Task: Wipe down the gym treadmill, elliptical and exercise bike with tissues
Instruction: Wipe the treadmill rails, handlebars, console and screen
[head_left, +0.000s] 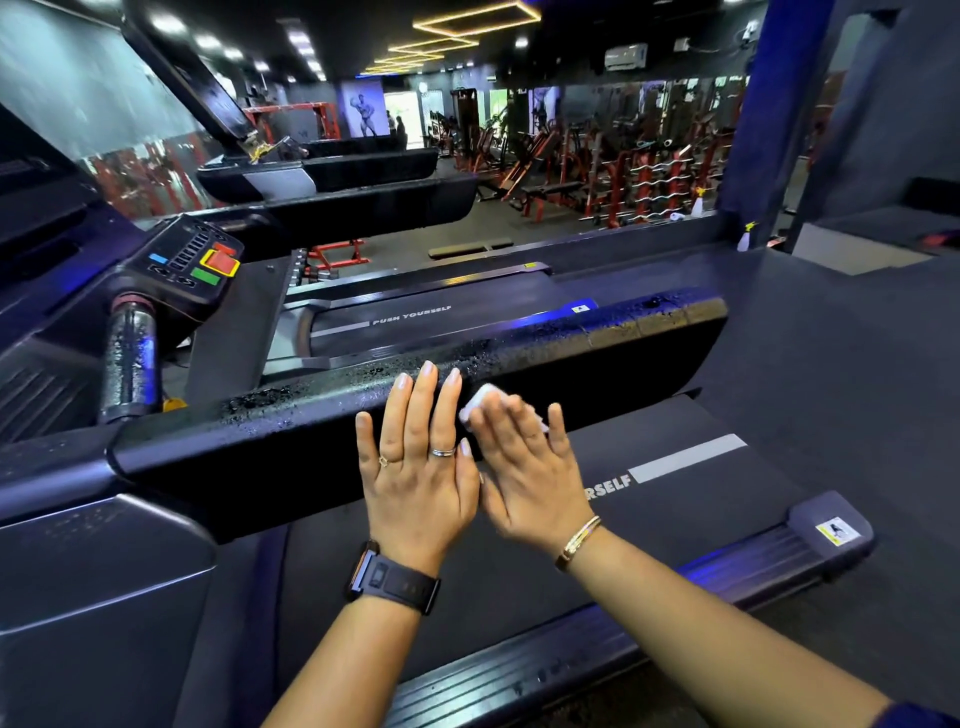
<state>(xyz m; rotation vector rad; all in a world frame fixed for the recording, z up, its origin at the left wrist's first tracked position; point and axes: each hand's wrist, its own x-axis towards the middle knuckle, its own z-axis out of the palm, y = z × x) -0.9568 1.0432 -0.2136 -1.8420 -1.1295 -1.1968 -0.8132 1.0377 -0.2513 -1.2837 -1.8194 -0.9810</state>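
Observation:
A black treadmill handrail (597, 338) runs from lower left to upper right, speckled with wet droplets on top. My left hand (421, 467) lies flat against its near side, fingers straight. Beside it, my right hand (530, 467) presses a folded white tissue (480, 402) onto the rail with straight fingers; the hand is motion-blurred. The treadmill belt (675, 499) with white lettering lies below the hands.
The treadmill console (192, 260) with coloured buttons and a wet grip (130, 358) stand at left. A second treadmill (441, 317) is beyond the rail. Two spray bottles (745, 239) sit on the ledge at the far right. Red weight machines (597, 166) fill the background.

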